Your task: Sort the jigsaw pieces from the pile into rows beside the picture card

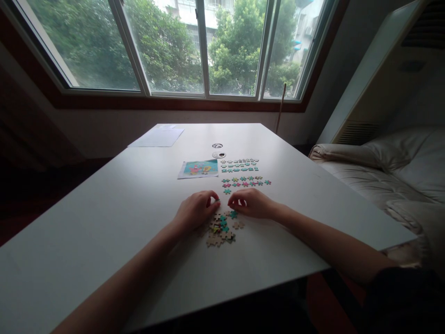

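My left hand (199, 207) is closed in a pinch just above a loose pile of jigsaw puzzle pieces (214, 241). A small puzzle piece (218, 200) shows faintly between its thumb and index fingertip. Facing it across a narrow gap, my right hand (253, 203) has its thumb and fingers curled together; whatever may be at the tips is too small to make out. The pile mixes bare cardboard backs with teal and yellow faces. Beyond the hands, more puzzle pieces (239, 165) lie in several rows, teal ones farther off and pink ones (236, 184) nearer.
A cartoon picture sheet (200, 168) lies left of the rows. Two small round items (219, 155) sit behind it on the white table (104, 222). White paper (158, 137) rests at the far left corner. A sofa (392, 162) stands to the right, windows ahead.
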Demonstrator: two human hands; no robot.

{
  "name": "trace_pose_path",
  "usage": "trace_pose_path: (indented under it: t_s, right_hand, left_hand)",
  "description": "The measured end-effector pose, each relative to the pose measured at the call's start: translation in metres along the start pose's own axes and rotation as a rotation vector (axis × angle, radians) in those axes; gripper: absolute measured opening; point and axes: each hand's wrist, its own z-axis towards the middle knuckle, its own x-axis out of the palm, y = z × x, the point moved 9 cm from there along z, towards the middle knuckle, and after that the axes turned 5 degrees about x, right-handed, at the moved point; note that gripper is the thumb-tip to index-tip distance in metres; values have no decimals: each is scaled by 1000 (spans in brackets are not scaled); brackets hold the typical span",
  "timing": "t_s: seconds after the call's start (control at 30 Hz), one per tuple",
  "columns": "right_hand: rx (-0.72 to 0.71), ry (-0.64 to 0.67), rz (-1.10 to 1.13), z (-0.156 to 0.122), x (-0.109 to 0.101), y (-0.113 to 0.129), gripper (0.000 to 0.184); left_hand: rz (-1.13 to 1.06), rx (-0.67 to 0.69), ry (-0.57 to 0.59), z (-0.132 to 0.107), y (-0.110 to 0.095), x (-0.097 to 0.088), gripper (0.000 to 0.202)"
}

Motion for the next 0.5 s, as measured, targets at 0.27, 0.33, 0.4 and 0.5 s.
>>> trace_pose_path:
  t_s: [0.27, 0.33, 0.4, 0.5]
  right_hand:
    - [-18, 23, -11, 0, 0, 1, 13]
    - [-27, 13, -12, 0, 0, 1, 12]
    - [-41, -15, -11, -1, -2, 3, 12]
    - [-63, -67, -11, -2, -5, 6, 13]
  left_hand:
    - [14, 20, -6, 0, -1, 1, 27]
    - [4, 23, -18, 1, 0, 0, 27]
    - [-19, 40, -21, 2, 0, -1, 25]
    - [-43, 66, -23, 3, 1, -4, 21]
